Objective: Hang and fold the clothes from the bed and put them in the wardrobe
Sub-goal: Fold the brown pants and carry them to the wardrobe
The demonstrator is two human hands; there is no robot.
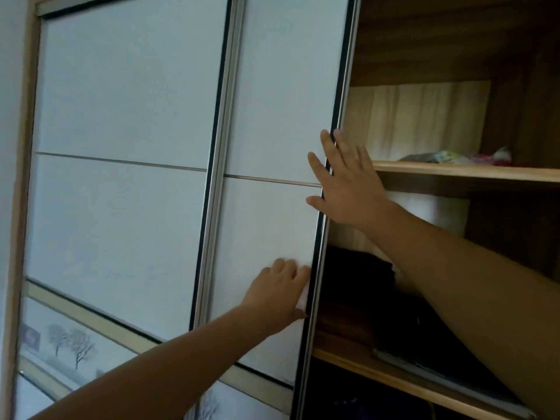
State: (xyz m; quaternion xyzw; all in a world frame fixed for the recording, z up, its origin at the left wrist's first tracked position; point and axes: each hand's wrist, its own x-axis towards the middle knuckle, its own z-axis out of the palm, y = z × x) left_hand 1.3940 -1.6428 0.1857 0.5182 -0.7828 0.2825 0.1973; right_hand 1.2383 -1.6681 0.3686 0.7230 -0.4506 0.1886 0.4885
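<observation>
The wardrobe's white sliding door [272,116] stands partly slid aside, its dark edge running down the middle of the view. My right hand [345,183] lies flat with straight fingers against that edge, at the height of the upper shelf [454,172]. Lower down, my left hand [281,292] presses on the door face, fingers slightly bent near the edge. Inside the opened part, dark folded clothes [360,268] sit on the middle shelf [342,356], and a colourful bundle of cloth [460,157] lies on the upper shelf.
A second white sliding door [127,147] covers the left part of the wardrobe, with a printed panel of bare trees [69,344] below. A flat grey item [448,380] lies on the middle shelf near its front. The wardrobe's wooden side wall [533,116] is at right.
</observation>
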